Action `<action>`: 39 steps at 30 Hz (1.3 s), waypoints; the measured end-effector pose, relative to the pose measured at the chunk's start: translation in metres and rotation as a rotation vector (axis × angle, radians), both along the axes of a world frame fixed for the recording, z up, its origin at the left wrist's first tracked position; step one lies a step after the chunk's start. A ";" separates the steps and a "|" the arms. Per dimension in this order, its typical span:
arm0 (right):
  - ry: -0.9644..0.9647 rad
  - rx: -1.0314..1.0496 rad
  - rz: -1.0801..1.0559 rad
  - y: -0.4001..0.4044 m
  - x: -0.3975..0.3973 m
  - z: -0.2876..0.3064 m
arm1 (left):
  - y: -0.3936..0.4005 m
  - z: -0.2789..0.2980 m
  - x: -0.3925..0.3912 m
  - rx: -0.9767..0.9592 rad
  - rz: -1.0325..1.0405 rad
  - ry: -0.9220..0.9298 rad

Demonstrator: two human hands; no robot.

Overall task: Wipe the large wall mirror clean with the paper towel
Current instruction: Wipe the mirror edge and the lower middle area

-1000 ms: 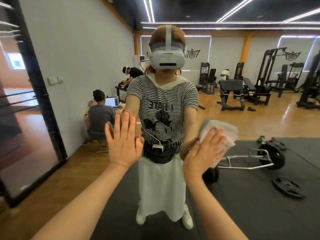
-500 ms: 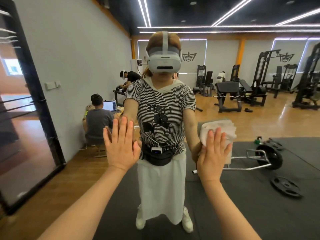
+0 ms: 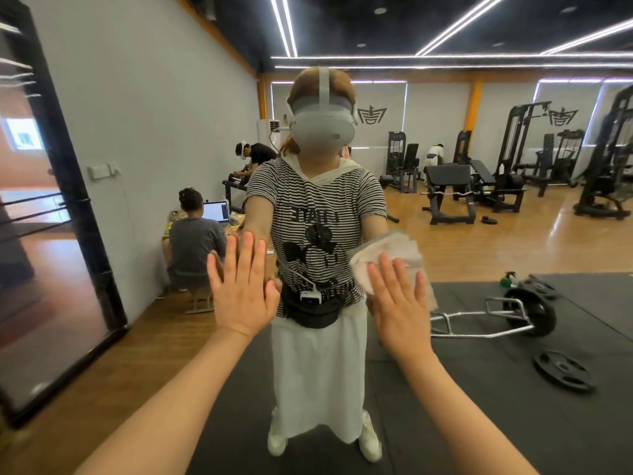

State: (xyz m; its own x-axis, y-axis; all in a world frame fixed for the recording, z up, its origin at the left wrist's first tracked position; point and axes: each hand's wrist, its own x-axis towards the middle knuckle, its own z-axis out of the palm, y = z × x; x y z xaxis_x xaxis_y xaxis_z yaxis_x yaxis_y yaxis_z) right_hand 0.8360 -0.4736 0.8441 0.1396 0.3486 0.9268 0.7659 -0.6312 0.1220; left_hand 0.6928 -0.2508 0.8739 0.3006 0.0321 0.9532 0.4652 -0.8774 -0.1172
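Paper towel (image 3: pixel 390 260), white and crumpled, lies flat against the wall mirror (image 3: pixel 479 234) right of frame centre, pinned there by the right hand (image 3: pixel 399 305), fingers straight and spread over its lower part. Left hand (image 3: pixel 241 289), fingers extended and spread, holds nothing; it appears to rest on the glass, though contact is not certain. The mirror fills most of the frame, with a black frame edge (image 3: pixel 68 200) at the left. Reflected: the person in a striped shirt (image 3: pixel 315 214), weight plates (image 3: pixel 563 370) lower right, gym machines (image 3: pixel 513 166) upper right.
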 end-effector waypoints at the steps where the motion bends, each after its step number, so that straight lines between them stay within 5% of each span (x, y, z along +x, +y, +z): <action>1: 0.059 0.070 -0.018 -0.008 0.002 0.002 | 0.000 0.000 0.000 0.003 -0.003 -0.002; 10: 0.612 0.714 0.057 0.047 -0.042 0.024 | -0.002 0.000 0.001 0.012 -0.031 -0.026; 15: 0.276 0.241 0.126 0.096 -0.082 -0.003 | 0.000 -0.001 0.001 0.015 -0.028 -0.006; 20: 0.141 0.089 0.017 0.075 -0.066 -0.004 | -0.001 0.000 0.000 0.005 -0.031 0.001; 29: 0.227 0.438 -0.005 0.033 -0.030 0.048 | -0.002 0.000 0.000 -0.007 -0.025 -0.001; 35: 0.069 -0.018 0.091 0.076 -0.064 0.021 | 0.000 0.000 0.000 0.008 -0.030 -0.006; 39: 0.039 -0.003 0.108 0.055 -0.047 0.026 | 0.000 0.000 0.001 0.004 -0.028 -0.003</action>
